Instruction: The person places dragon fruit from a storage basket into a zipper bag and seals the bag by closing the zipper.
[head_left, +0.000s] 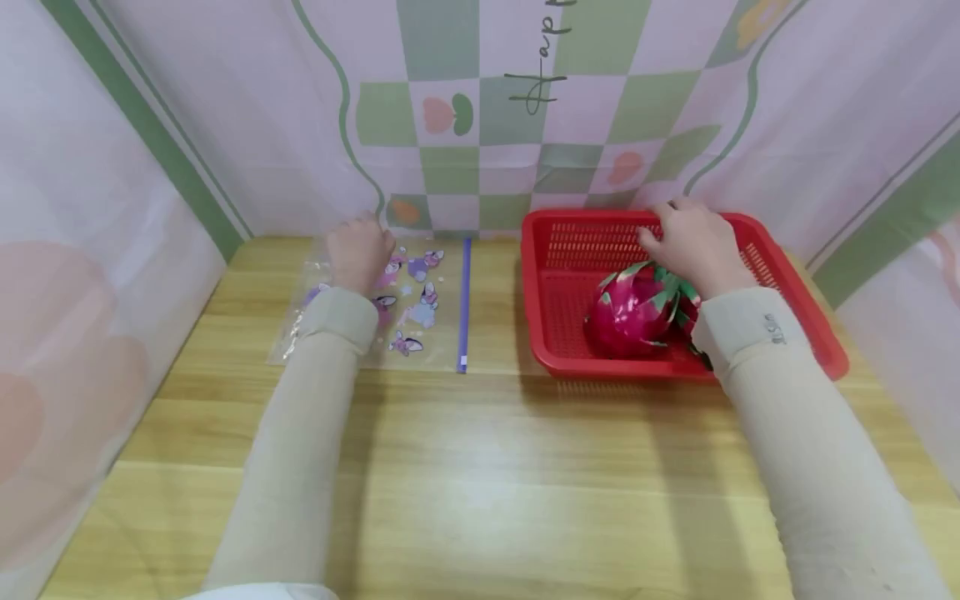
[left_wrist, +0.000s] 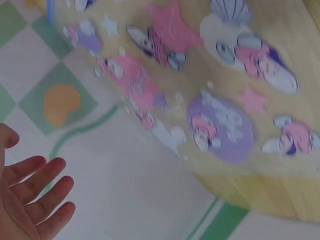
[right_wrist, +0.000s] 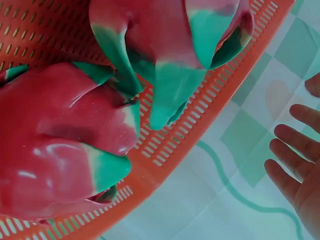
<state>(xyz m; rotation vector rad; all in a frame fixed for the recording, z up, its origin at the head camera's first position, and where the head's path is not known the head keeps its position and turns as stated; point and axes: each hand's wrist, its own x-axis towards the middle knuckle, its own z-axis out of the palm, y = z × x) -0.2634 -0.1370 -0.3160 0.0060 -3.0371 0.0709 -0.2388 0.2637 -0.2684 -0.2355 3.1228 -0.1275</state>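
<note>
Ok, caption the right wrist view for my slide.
Two dragon fruits in a red basket, fingers at frame right.

Beyond the far edge of the pale-yellow, wood-grained tabletop (head_left: 487, 467) rises a whitish fabric backdrop (head_left: 255, 100) printed with green checks, small hearts, wavy green lines and dark lettering; whitish fabric side panels (head_left: 75, 175) with broad green stripes flank the tabletop's left and right edges.

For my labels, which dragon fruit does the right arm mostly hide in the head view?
The right dragon fruit; the left dragon fruit beside it shows almost completely.
</note>
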